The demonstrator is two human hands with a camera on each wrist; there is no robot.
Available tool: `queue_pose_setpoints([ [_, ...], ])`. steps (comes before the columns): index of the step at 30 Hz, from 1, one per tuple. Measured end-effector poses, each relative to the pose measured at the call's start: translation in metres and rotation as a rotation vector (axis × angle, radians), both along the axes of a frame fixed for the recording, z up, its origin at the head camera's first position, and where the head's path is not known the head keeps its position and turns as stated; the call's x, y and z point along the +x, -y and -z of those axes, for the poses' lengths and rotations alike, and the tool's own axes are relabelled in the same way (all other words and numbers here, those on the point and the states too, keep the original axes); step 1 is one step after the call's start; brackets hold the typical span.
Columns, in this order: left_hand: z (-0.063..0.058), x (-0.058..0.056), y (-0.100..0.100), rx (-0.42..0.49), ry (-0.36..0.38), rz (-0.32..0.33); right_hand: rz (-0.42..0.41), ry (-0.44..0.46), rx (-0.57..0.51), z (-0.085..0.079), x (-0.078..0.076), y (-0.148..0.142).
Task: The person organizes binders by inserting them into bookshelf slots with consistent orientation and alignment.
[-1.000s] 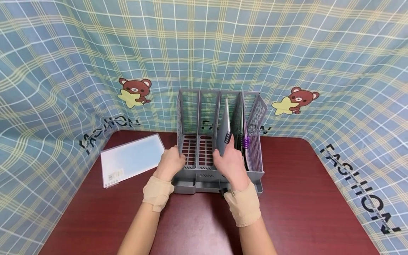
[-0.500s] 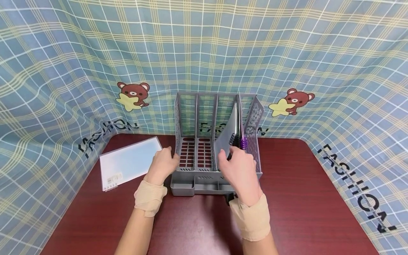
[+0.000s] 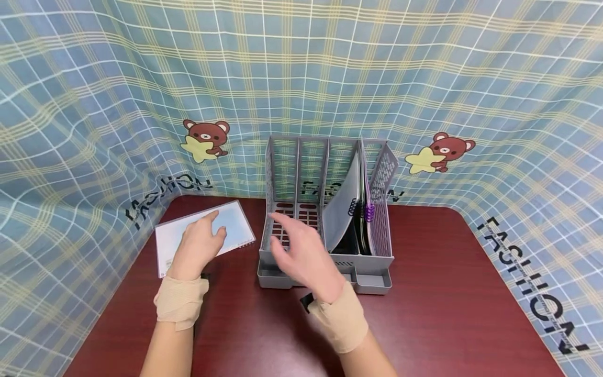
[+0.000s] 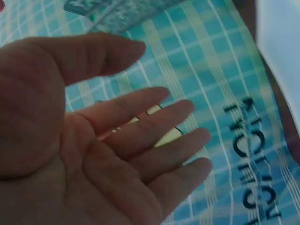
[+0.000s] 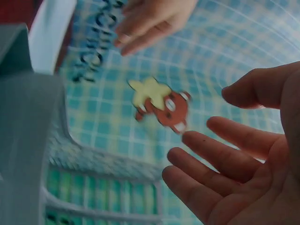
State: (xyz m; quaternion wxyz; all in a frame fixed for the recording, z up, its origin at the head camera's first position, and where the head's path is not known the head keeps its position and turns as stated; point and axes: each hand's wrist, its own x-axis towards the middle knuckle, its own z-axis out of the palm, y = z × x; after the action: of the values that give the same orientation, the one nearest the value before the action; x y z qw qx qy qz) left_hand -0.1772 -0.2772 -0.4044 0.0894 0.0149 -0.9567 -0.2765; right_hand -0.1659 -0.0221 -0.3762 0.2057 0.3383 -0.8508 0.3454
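My left hand (image 3: 195, 248) hovers over a pale blue-and-white spiral notebook (image 3: 237, 220) lying on the table, its fingers extended and holding nothing. The notebook's coil shows at its lower right corner. In front of a grey file rack (image 3: 275, 281), on its left side, is my right hand (image 3: 303, 256), also holding nothing, with relaxed fingers pointing left. A grey-covered notebook with a black coil (image 3: 340, 209) leans to the right in the rack's third slot. Close beside it stands a notebook with a purple coil (image 3: 369, 213). Both palms show bare in the wrist views.
The rack has upright mesh dividers and small front trays (image 3: 373, 283). Its two left slots show only their slotted floor. A dark red table (image 3: 438, 293) lies beneath everything. Plaid cloth (image 3: 301, 68) with printed bears encloses the back and sides.
My right hand has let go of the black-coil notebook, which tipped rightward, and has moved left. My left hand has left the rack's left side and moved over the pale notebook.
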Motion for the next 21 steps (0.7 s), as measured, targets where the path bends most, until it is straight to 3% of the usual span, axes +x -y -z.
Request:
queue_pose_setpoints([
  [4, 0.009, 0.005, 0.022, -0.024, 0.005, 0.050, -0.078, 0.024, 0.052, 0.016, -0.006, 0.029],
  [9, 0.023, 0.002, 0.047, -0.058, 0.078, 0.104, -0.132, 0.104, 0.143, 0.030, -0.010, 0.056],
  [16, 0.048, -0.001, 0.079, -0.062, 0.176, 0.103, -0.161, 0.143, 0.260, 0.060, -0.016, 0.092],
  [21, 0.065, -0.001, 0.094, -0.082, 0.214, 0.102, -0.146, 0.232, 0.324, 0.077, -0.016, 0.113],
])
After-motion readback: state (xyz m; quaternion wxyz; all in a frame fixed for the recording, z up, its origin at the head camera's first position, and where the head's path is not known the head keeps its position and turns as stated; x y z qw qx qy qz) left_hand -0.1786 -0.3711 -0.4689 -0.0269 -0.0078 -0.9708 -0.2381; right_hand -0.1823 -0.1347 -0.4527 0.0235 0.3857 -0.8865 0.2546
